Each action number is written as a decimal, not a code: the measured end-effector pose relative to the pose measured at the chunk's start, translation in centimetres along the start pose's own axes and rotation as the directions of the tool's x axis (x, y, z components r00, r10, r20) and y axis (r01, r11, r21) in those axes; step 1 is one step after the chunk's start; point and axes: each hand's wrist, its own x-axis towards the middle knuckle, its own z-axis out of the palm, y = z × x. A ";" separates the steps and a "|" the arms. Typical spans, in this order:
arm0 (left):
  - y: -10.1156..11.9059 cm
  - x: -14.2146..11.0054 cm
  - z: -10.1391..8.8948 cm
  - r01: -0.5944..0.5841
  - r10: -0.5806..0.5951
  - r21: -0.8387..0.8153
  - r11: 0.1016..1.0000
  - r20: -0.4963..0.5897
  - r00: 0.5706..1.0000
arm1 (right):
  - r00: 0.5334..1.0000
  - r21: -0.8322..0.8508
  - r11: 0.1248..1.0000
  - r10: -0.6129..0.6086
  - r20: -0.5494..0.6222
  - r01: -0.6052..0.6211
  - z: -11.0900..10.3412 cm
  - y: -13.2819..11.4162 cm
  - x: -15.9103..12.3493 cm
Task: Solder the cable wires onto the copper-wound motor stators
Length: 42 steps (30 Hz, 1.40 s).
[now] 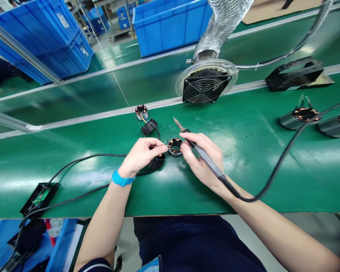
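Note:
My right hand (204,156) is closed around a soldering iron (205,155), its tip pointing up and away over the bench. Fingertips of this hand also reach the edge of a small motor stator (175,153) with copper windings. My left hand (143,153), wearing a blue wrist strap (123,178), pinches thin wire (166,143) at the stator's left side. Under that hand lies a black round part (157,162), partly hidden, with black cable running from it. Just beyond sits another black part (149,127), joined by coloured wires to a second stator (141,112).
A fume extractor (206,88) hangs over the bench's far side. Larger stators (299,118) and a black iron stand (299,73) are at right. The iron's cord (283,162) loops across the right. At left lies a black box with a circuit board (40,198). Blue bins (172,28) stand behind.

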 end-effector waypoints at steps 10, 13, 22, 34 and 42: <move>-0.2 0.2 -0.2 0.024 -0.021 -0.120 0.992 0.024 0.999 | 0.946 0.056 0.998 0.000 0.324 -0.019 1.1 2.9 -0.2; -0.1 0.2 -0.4 0.046 -0.044 -0.139 0.989 0.021 0.999 | 0.939 0.078 0.997 -0.006 0.343 -0.022 0.5 3.1 0.2; -0.1 0.3 -0.4 0.060 -0.067 0.056 0.997 0.124 0.990 | 0.893 0.106 0.994 -0.083 0.443 0.040 -1.5 5.2 0.7; 2.8 0.8 -1.6 0.078 -0.142 0.258 0.963 0.238 0.961 | 0.942 0.236 0.972 -0.074 0.327 -0.006 -2.2 7.3 0.3; 4.7 3.2 0.9 0.073 -0.098 0.367 0.927 0.049 0.994 | 0.912 0.350 0.936 -0.168 0.374 0.029 -2.5 8.6 1.1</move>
